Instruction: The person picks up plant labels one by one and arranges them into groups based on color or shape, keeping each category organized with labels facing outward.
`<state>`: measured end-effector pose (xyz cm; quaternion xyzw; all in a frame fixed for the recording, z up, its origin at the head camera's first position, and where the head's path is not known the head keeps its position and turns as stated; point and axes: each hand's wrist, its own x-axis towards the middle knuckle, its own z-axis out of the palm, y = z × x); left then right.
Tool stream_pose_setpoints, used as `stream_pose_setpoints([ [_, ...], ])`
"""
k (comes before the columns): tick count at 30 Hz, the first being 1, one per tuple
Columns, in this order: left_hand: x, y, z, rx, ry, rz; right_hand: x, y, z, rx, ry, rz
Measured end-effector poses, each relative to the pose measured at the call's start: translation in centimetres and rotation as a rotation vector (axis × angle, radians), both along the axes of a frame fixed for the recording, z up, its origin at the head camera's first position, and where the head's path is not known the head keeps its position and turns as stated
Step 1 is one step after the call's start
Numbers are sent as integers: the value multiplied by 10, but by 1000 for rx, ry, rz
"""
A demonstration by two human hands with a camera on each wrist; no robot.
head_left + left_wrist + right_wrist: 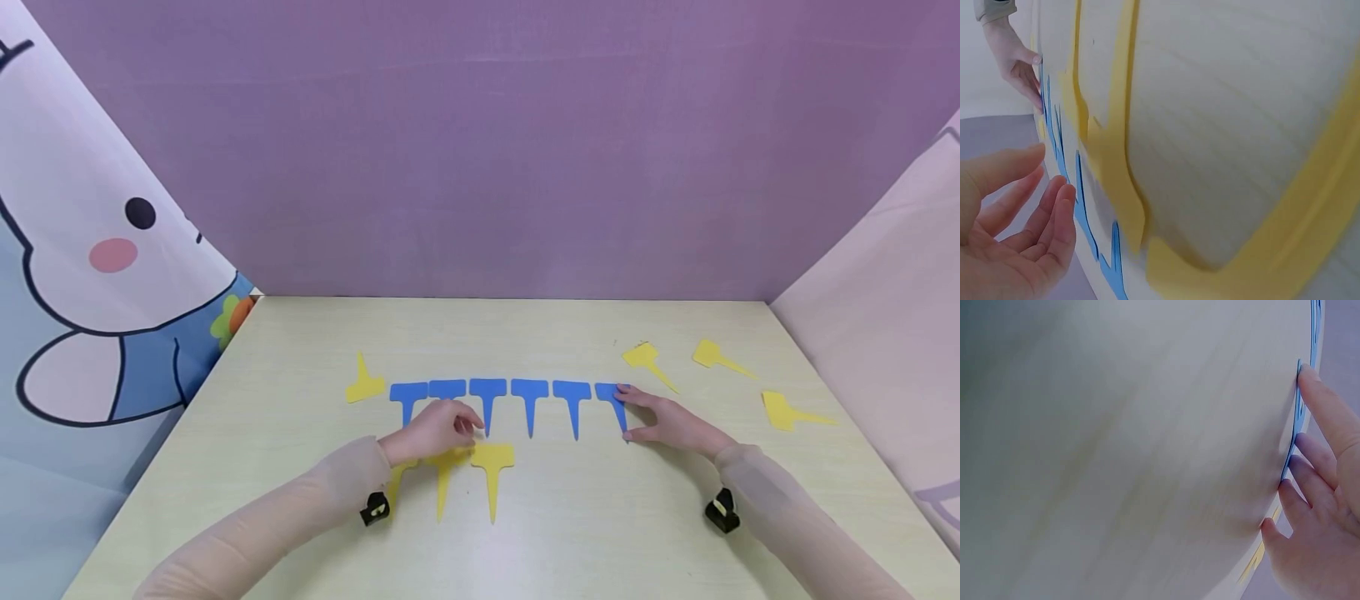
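Several blue T-shaped plant labels [529, 390] lie in a row in the head view, stems toward the person. My right hand [663, 423] is at the rightmost blue label [611, 392], fingers at its head and thumb near its stem tip. In the right wrist view, the fingertips touch that label [1295, 434] with the fingers spread. My left hand [435, 429], fingers loosely bent and holding nothing, hovers over the left part of the rows. It partly hides two yellow labels in the nearer row; a third yellow label [492, 457] lies just right of them.
A single yellow label [365, 387] lies left of the blue row, stem pointing away. Three more, including one yellow label [780, 412], lie scattered at the right. A purple backdrop [510, 167] rises behind the table [600, 533], with fabric panels on both sides.
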<state>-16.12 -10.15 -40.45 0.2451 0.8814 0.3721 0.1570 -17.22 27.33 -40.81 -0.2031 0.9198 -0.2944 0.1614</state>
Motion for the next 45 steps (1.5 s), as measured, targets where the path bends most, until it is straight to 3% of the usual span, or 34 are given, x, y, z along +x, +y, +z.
stream_pose_setpoints([
  [20, -12, -27, 12, -9, -26, 126, -2, 3, -2, -2, -3, 0],
  [28, -19, -47, 13, 1, 51, 153, -2, 3, -3, -3, -3, -1],
  [36, -23, -62, 15, 20, 52, 227, -1, 2, -1, -10, 5, -1],
  [45, -27, -78, 10, 13, 108, 295, -1, 3, 0, 4, 11, 5],
])
